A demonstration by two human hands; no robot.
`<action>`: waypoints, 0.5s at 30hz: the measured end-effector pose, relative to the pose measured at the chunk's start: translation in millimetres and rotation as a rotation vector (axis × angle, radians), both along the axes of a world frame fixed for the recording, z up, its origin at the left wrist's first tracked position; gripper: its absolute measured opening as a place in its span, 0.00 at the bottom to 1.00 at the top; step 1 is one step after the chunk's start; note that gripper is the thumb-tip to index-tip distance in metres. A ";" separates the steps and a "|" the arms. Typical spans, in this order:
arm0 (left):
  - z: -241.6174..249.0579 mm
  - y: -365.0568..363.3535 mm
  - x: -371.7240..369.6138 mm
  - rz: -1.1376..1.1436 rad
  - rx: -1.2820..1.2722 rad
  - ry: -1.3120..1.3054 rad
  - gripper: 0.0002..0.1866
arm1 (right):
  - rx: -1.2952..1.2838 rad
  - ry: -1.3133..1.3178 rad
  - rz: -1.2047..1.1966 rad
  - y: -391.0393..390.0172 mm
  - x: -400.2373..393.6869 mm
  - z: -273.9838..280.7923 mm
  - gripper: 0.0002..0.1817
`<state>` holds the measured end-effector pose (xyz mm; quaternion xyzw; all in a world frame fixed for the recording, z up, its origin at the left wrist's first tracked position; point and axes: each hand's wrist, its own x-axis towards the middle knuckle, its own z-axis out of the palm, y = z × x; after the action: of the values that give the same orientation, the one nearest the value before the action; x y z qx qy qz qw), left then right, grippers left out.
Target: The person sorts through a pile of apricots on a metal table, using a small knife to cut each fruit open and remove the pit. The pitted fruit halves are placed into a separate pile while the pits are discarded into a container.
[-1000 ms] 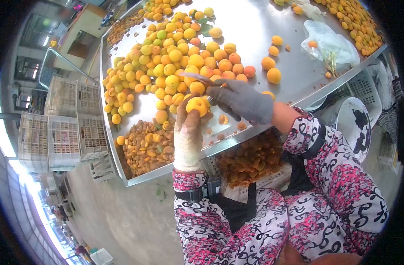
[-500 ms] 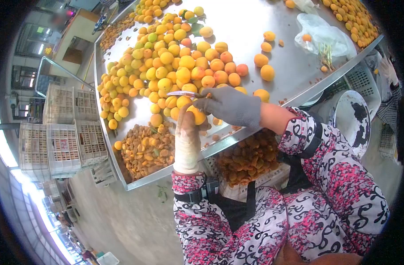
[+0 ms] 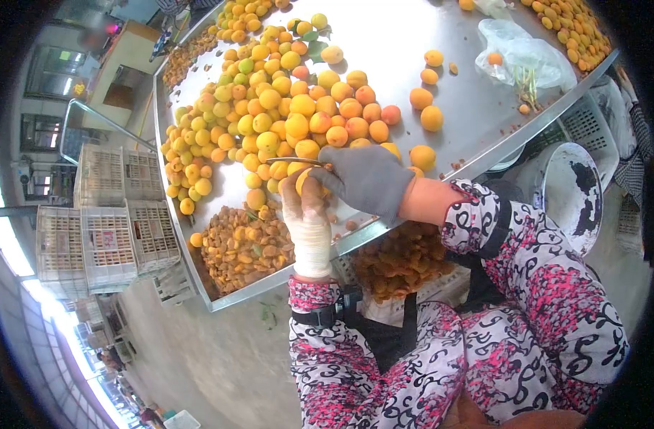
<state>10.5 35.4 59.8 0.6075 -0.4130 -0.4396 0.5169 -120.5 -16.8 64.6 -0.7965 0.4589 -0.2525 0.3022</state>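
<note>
My left hand, its palm and wrist wrapped in white, is closed around an apricot above the near edge of the metal table. A thin-bladed knife sticks out to the left from my grey-gloved right hand, which is closed on its handle. Both hands meet at the held fruit, and the fingers partly cover it. Just beyond them spreads a heap of whole yellow-orange apricots. Left of my left wrist lies a pile of brownish apricot pits.
A crate of dark orange fruit pieces sits below the table edge, in front of my lap. Stacked plastic crates stand at left. A clear plastic bag lies on the table's right; a white basin is beside it, lower.
Both hands have shifted slightly, the left one a little to the right. The knife blade now lies closer to level, and the apricot is more covered by my fingers.
</note>
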 end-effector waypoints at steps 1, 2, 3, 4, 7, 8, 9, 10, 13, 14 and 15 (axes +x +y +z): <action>-4.4 -1.8 3.4 -0.036 -0.032 -0.120 0.19 | -0.080 0.021 -0.020 0.4 -1.3 1.6 0.20; -2.5 0.3 2.1 -0.038 -0.032 -0.123 0.19 | -0.080 0.018 -0.022 -3.5 -4.5 -0.6 0.20; 3.5 3.2 -1.8 0.019 -0.122 -0.035 0.19 | -0.084 0.073 -0.060 -10.9 -9.9 -3.2 0.19; 7.2 4.7 -2.6 0.072 -0.213 0.051 0.18 | -0.087 0.125 -0.102 -13.8 -13.3 -5.3 0.19; -13.3 -1.1 35.5 -0.075 -0.330 -0.273 0.19 | -0.036 0.018 -0.060 -11.7 -14.2 3.6 0.19; -26.2 -4.0 46.5 -0.148 -0.384 -0.568 0.18 | -0.039 0.015 -0.052 -10.0 -13.1 6.7 0.19; -24.8 -4.6 46.7 -0.142 -0.383 -0.571 0.18 | 0.012 -0.069 0.018 -5.8 -12.0 8.6 0.19; -23.2 -4.8 45.1 -0.136 -0.303 -0.169 0.18 | 0.065 -0.152 0.085 -1.6 -11.4 8.9 0.19; -8.5 -4.0 38.4 -0.154 -0.230 0.246 0.21 | 0.094 -0.154 0.129 3.4 -8.7 2.4 0.20; -5.5 -3.8 37.0 -0.182 -0.240 0.260 0.22 | 0.106 -0.150 0.145 3.6 -8.7 1.9 0.20; -5.8 -3.9 37.2 -0.181 -0.240 0.261 0.22 | 0.107 -0.149 0.145 3.4 -9.1 3.5 0.20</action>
<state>47.7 31.5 54.1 0.4398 -0.4448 -0.5068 0.5932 -129.6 -13.4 68.1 -0.7894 0.3889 -0.2637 0.3950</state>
